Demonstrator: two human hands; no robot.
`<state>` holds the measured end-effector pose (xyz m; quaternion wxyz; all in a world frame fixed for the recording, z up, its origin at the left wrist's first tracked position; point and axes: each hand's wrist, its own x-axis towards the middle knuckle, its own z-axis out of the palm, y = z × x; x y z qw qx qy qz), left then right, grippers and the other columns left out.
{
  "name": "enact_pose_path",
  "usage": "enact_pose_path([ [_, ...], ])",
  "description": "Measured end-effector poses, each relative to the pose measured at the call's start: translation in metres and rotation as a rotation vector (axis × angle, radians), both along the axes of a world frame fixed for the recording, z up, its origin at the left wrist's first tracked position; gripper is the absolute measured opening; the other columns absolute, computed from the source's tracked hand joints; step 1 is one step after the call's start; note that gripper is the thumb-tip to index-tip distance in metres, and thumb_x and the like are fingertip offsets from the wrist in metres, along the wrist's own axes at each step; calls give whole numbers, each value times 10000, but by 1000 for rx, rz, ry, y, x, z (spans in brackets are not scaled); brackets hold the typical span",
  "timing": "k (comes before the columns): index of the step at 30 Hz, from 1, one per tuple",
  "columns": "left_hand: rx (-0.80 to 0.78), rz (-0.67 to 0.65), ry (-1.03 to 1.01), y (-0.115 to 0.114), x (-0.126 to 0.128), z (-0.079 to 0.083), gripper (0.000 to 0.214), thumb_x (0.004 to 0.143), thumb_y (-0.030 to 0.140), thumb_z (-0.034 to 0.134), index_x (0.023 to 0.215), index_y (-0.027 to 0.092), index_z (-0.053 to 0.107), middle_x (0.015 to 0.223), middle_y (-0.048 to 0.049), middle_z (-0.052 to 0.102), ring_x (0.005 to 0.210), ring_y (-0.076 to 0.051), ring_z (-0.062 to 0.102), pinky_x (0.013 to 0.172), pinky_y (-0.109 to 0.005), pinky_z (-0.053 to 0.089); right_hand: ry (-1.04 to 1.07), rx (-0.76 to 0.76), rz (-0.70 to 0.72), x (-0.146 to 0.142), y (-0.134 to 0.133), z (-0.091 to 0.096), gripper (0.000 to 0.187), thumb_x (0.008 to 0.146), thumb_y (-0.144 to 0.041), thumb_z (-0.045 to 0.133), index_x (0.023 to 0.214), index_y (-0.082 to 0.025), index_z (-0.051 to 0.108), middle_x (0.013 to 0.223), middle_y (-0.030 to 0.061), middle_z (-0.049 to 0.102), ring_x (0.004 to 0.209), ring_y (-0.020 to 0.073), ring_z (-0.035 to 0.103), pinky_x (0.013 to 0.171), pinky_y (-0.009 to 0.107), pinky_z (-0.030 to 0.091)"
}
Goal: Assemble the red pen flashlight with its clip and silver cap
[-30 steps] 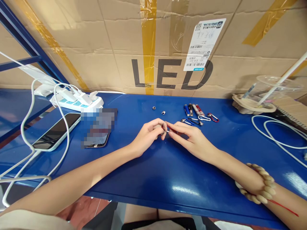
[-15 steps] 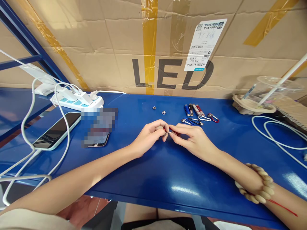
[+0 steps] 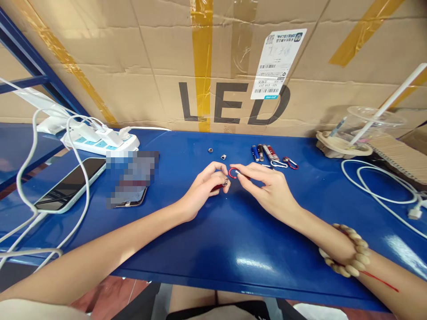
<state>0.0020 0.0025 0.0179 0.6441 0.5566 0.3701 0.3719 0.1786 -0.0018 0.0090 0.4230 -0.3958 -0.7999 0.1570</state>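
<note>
My left hand [image 3: 204,189] is curled around a small red keychain flashlight [image 3: 218,186], its metal end showing at the fingertips. My right hand [image 3: 267,189] pinches a red carabiner clip [image 3: 232,173] just right of that end. Both hands rest on the blue table [image 3: 213,240] near its middle. Behind the right hand lie several small flashlights [image 3: 263,152] in a row with a red carabiner [image 3: 291,163] beside them. Two small metal rings [image 3: 216,153] lie behind the left hand.
A white power strip [image 3: 100,141] with plugs and cables sits at the back left, with a phone [image 3: 68,184] and a blurred object [image 3: 130,180] near it. A plastic cup with a straw [image 3: 360,126] and a white cable [image 3: 380,186] are at the right. A cardboard box [image 3: 216,66] walls the back.
The hands have drawn slightly apart: the red carabiner is now visible in my right fingers, apart from the flashlight in my left hand. The camera shifted a little.
</note>
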Motion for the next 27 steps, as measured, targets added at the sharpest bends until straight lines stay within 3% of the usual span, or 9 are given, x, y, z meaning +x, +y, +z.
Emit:
enact_pose_path([
  [7, -33, -17, -48, -1, 4, 1, 65, 823, 230, 441, 877, 204, 414, 639, 42, 515, 513, -68, 329, 494, -204, 216, 4, 112, -43, -2, -5, 0, 283, 901, -218, 481, 1131, -200, 645, 956, 57, 668, 840, 144, 619, 797, 275, 493],
  [27, -81, -48, -88, -2, 2, 1, 191, 858, 305, 480, 1029, 219, 478, 721, 23, 498, 527, -66, 319, 503, -213, 224, -37, 123, -69, -11, -9, 2, 275, 896, -199, 480, 1113, -188, 648, 859, 50, 682, 783, 152, 624, 754, 278, 505],
])
